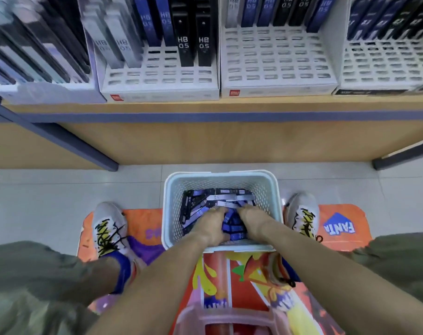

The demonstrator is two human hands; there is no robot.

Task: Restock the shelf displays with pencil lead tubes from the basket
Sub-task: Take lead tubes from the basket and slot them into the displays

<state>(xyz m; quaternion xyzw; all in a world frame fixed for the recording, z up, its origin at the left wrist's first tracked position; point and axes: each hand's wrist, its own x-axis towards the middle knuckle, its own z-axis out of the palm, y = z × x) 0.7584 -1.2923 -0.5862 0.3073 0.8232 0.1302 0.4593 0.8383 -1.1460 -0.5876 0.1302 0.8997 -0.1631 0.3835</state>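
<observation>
- the basket (221, 180) sits on the floor between the person's shoes, right below the shelf, so tubes can go from it up to the displays in one short reach.
- the pencil lead tubes (200, 204) lie in a loose heap in the basket, black, blue and pale ones mixed and pointing every way; that likely explains why both hands are down in the pile, gathering or sorting.
- the left hand (211, 224) is deep in the heap, fingers curled down among the tubes; it looks to be closing round a bunch, though the fingertips are hidden and i cannot tell how many it holds.
- the right hand (252, 220) lies beside it, fingers bent into the tubes; whether it truly grasps any or only rakes them i cannot tell.
- on the shelf, the middle display tray (278, 59) has tubes only in its back row, with rows of bare slots in front, so it seems the natural place to fill.
- the left display tray (157, 76) holds upright tubes marked hb 0.5, with front slots bare.
- the step in hand looks like picking up a handful; no tube is yet on its way to the shelf.
</observation>
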